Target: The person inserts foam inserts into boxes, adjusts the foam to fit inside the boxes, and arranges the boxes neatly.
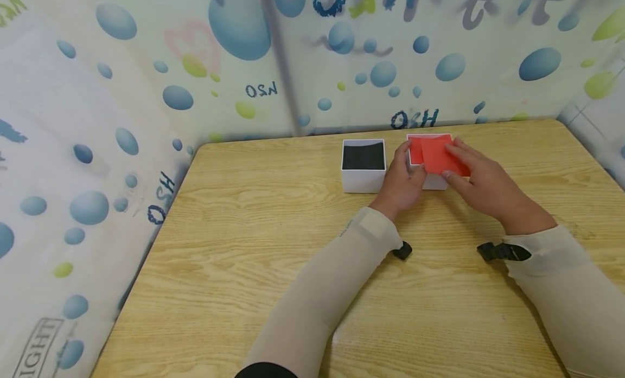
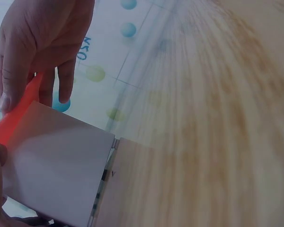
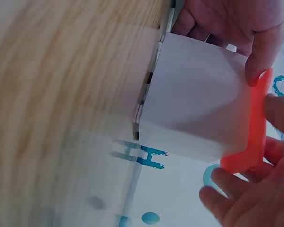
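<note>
A white box (image 1: 434, 184) stands at the back of the table with several red square sheets (image 1: 439, 157) lying over its open top. My left hand (image 1: 401, 184) grips this box at its left side, the thumb at the rim by the red sheets and the other fingers behind the wall, as the right wrist view shows. From the right, my right hand (image 1: 480, 180) holds the red sheets between thumb and fingers, at the box's right edge. In the left wrist view, red material (image 2: 23, 109) sticks out past the rim of the box wall (image 2: 61, 161).
Just left of my left hand stands a second white box (image 1: 363, 181) with black sheets (image 1: 363, 156) inside. Both boxes are near the far edge of the wooden table (image 1: 254, 231). A patterned backdrop (image 1: 317, 58) rises behind it.
</note>
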The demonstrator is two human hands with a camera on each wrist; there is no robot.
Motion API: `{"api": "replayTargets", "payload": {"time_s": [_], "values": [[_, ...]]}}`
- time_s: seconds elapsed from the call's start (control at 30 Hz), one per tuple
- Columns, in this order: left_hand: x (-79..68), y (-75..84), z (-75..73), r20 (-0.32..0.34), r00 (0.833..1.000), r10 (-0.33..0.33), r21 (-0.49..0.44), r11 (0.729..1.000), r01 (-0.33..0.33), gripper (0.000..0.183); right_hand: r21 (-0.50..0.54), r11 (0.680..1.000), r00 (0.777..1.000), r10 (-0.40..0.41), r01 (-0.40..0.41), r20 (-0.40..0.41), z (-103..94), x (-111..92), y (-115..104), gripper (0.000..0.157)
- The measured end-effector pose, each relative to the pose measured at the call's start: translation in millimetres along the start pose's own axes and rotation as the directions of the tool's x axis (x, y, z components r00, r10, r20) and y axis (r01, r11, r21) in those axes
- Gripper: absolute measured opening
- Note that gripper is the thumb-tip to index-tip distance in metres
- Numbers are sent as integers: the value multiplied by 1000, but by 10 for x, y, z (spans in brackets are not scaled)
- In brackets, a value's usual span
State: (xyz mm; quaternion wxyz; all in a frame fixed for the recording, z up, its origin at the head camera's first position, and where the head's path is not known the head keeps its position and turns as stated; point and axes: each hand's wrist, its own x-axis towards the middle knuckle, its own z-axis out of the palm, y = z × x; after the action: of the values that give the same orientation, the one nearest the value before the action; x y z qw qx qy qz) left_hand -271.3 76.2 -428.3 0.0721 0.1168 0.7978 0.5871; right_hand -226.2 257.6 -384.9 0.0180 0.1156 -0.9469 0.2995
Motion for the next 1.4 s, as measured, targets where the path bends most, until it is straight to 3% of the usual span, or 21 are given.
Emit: {"api": "replayTargets", "payload": {"time_s": [0.13,0.27,0.57,0.73,1.0,1.4], "values": [[-1,-4,3,-1,1000,12,-3,1000,-12,68,-45,999,995,-22,17,-101,12,-3,-8,66],[1,-7,5,0,1000,13,-4,1000,-13,68,-36,999,975,-12,4,-222,25,-11,-13,60],[-11,8,-8,6,1000,21,-14,1000,-21,68,-28,999,962,-23,16,-273,52,-24,-40,32],[-11,16,-11,4,1000,8,-5,1000,-8,67,-56,998,969,-30,16,-246,55,-18,-30,30],[-6,6,-9,1,1000,6,1,1000,-6,67,-57,998,993,-32,26,-114,37,-14,-25,41],[16,-18,1,5,1000,16,1,1000,-16,66,-67,995,997,-77,75,-29,14,-9,-3,49]]}}
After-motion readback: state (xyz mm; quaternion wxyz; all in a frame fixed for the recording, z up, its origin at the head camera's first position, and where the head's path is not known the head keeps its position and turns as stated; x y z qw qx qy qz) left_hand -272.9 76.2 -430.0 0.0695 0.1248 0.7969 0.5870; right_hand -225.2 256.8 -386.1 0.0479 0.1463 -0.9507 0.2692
